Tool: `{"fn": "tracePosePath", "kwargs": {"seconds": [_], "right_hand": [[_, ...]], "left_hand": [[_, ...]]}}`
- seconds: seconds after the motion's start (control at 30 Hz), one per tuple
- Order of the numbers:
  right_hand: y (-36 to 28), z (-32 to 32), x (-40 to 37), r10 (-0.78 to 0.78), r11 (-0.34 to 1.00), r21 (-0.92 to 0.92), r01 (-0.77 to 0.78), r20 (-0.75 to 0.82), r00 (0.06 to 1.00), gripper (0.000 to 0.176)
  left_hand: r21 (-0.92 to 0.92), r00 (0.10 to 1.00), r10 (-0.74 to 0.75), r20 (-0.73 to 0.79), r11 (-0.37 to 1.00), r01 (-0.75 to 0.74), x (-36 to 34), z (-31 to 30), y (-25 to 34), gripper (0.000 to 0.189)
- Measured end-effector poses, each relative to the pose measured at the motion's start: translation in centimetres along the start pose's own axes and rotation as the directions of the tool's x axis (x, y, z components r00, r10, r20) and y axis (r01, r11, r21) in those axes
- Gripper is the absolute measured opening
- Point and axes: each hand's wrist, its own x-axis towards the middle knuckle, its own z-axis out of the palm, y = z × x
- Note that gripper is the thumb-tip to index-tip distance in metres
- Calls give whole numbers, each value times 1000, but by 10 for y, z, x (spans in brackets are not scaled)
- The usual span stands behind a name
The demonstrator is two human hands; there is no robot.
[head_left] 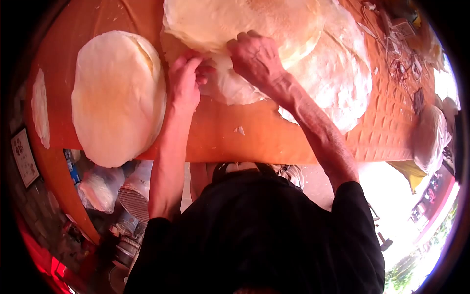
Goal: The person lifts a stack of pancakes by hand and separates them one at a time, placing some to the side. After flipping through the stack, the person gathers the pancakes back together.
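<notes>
A large, thin, pale flatbread (245,22) with a browned patch lies at the far middle of the orange-covered table, over other thin, crumpled sheets (338,73). My right hand (257,56) is closed at the near edge of this flatbread, knuckles up, its fingertips hidden. To its left, my left hand (186,81) has its fingers curled in at the same edge, and a fold of thin sheet hangs between the two hands. What each fingertip pinches is partly hidden. Left of my left forearm lies a stack of oval flatbreads (115,98), overhanging the table's near edge.
Another pale sheet (41,109) lies at the table's far left. Cables (401,66) and small items clutter the right side, above a white plastic bag (432,139) at the right edge. A small torn scrap (239,130) sits near the front. Wrapped bundles (102,188) are below the table.
</notes>
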Motion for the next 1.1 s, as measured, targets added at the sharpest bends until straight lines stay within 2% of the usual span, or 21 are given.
{"fn": "tracePosePath", "kwargs": {"seconds": [0.03,0.1,0.2,0.23,0.3,0.37,0.43,0.53,0.57,0.67,0.73,0.77,0.8,0.83,0.87,0.97,1.03,1.1], "right_hand": [[0,5,-4,24,999,-46,-22,28,999,2],[3,15,-1,-21,1000,-4,20,-116,993,2],[-10,14,27,65,995,-82,-55,124,990,6],[-15,16,30,44,995,-94,-27,182,982,12],[-26,10,23,44,999,7,-46,187,981,28],[-20,-4,-4,-68,994,100,52,165,984,60],[-7,-5,-29,-81,996,42,82,-13,997,73],[6,-5,-37,11,1000,14,-10,-52,999,80],[5,-3,-36,19,1000,5,-18,-74,997,73],[11,1,-27,46,999,-1,-47,-124,991,52],[18,4,-14,91,995,51,-86,-109,990,38],[23,2,-3,74,997,9,-73,-190,979,23],[27,-12,12,112,993,-44,-113,-33,993,21],[35,-22,22,157,984,-107,-144,122,980,18],[78,-10,36,-77,996,-44,73,-97,992,15],[65,-107,67,6,991,-134,-13,-50,999,12],[39,-146,69,-19,980,-198,1,-87,996,10],[20,-163,65,-53,968,-251,21,-125,991,9]], "left_hand": [[-76,996,-14,88,997,21,3,-4,1,14],[-231,979,-107,171,962,145,13,-13,3,16],[-295,968,-94,233,942,163,15,-11,14,22],[-299,969,-95,227,940,162,13,-7,18,22],[-314,981,-60,187,942,117,7,9,25,25],[-277,990,-46,137,957,83,6,13,25,31],[-167,994,-63,85,983,77,9,10,15,45],[-171,992,-13,122,985,34,12,11,6,39],[-158,993,-5,120,987,24,12,11,7,38],[-284,989,-19,147,957,61,20,18,25,24],[-339,985,25,169,940,35,19,31,43,28],[-366,983,49,178,930,20,20,37,50,30],[-423,959,86,271,906,38,20,38,53,34],[-444,956,81,282,895,55,17,42,57,38],[-428,958,70,279,902,58,14,42,56,38],[-300,972,-5,233,951,77,-5,35,32,30],[-84,978,-95,188,990,113,-16,27,2,28],[-84,975,-159,155,981,173,-29,39,-12,30]]}}
